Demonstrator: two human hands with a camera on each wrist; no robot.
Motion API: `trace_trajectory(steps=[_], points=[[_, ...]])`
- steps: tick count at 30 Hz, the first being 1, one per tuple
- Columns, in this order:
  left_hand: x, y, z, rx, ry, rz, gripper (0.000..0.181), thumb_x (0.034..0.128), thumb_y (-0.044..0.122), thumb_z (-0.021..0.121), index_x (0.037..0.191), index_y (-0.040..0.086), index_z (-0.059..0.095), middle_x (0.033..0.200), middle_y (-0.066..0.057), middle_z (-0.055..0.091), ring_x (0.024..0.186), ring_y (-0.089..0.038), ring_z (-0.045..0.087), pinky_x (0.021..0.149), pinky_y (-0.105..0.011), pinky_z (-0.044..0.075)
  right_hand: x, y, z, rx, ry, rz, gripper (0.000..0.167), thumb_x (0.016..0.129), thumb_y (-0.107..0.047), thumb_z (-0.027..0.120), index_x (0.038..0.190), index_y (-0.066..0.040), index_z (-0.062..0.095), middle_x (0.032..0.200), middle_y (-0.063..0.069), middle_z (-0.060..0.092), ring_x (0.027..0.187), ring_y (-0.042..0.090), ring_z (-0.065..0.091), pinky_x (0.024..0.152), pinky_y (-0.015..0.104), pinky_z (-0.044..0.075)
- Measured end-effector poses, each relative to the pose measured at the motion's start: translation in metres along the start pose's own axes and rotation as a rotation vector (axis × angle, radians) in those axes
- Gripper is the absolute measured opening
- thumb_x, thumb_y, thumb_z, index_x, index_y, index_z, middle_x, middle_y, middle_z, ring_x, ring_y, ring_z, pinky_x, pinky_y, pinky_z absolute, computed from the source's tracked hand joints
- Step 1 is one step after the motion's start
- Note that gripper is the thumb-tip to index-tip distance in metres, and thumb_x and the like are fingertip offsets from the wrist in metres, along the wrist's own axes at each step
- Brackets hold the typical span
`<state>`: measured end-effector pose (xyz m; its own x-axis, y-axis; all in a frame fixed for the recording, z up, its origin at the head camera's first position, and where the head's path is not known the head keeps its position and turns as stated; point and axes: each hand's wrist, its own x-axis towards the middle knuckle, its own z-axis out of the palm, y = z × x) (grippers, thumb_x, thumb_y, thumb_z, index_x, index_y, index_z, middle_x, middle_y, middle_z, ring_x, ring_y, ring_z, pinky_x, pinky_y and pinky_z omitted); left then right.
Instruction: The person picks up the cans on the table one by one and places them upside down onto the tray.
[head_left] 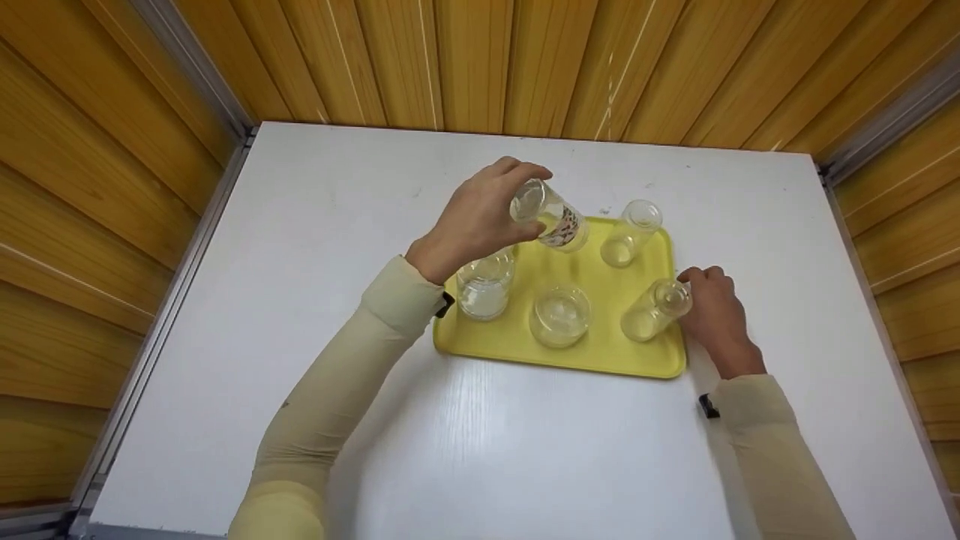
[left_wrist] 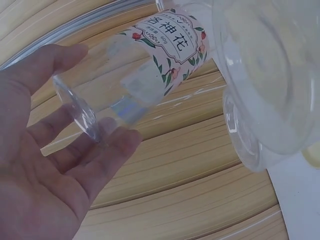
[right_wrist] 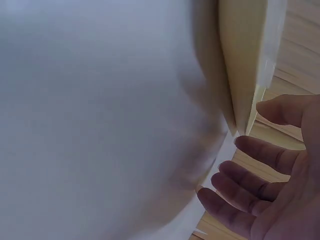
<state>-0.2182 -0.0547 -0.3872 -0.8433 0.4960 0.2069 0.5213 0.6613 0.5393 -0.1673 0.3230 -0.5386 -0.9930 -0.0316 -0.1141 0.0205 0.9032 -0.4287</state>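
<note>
My left hand [head_left: 478, 217] grips one end of a clear jar [head_left: 564, 227] between thumb and fingers. The jar is tilted over the back of a yellow tray [head_left: 495, 343]. In the left wrist view, a floral paper label [left_wrist: 172, 45] with Chinese characters wraps the jar's far part, and my left hand [left_wrist: 55, 150] curls round its near end. Beside the tray's right edge, my right hand [head_left: 716, 315] is close to a slim clear bottle [head_left: 651, 311]. The right wrist view has this hand [right_wrist: 270, 175] with loosely bent fingers and nothing in them.
Also on the tray stand a wide clear jar [head_left: 484, 296] at the left, a round clear container [head_left: 560, 319] at the front middle and another slim clear bottle [head_left: 628, 238] at the back right. Wood-patterned walls [head_left: 472, 67] enclose the white table [head_left: 525, 450].
</note>
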Motion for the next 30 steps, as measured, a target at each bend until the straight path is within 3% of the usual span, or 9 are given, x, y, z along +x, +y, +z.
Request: trace_trajectory(steps=[6, 21, 30], points=[[0.010, 0.001, 0.005, 0.049, -0.051, -0.005, 0.062, 0.0892, 0.024, 0.086, 0.146, 0.013, 0.063, 0.134, -0.010, 0.063, 0.118, -0.023, 0.062, 0.095, -0.040, 0.054, -0.001, 0.001, 0.007, -0.019, 0.028, -0.033, 0.035, 0.110, -0.014, 0.048, 0.129, 0.014, 0.057, 0.125, 0.038, 0.047, 0.118, 0.056, 0.045, 0.091, 0.070, 0.045], [0.038, 0.007, 0.015, 0.171, -0.197, -0.015, 0.061, 0.0893, 0.020, 0.084, 0.146, 0.012, 0.063, 0.136, -0.012, 0.064, 0.115, -0.027, 0.064, 0.092, -0.041, 0.056, 0.001, 0.005, 0.014, -0.106, 0.059, -0.093, 0.034, 0.109, -0.016, 0.048, 0.127, 0.012, 0.055, 0.123, 0.040, 0.047, 0.113, 0.057, 0.047, 0.085, 0.070, 0.045], [0.057, 0.014, 0.024, 0.281, -0.271, -0.015, 0.064, 0.0902, 0.026, 0.086, 0.148, 0.014, 0.061, 0.135, -0.011, 0.064, 0.116, -0.027, 0.065, 0.094, -0.041, 0.057, 0.000, 0.005, 0.013, -0.120, 0.052, -0.100, 0.034, 0.109, -0.016, 0.047, 0.128, 0.012, 0.054, 0.124, 0.040, 0.046, 0.113, 0.057, 0.047, 0.084, 0.070, 0.045]])
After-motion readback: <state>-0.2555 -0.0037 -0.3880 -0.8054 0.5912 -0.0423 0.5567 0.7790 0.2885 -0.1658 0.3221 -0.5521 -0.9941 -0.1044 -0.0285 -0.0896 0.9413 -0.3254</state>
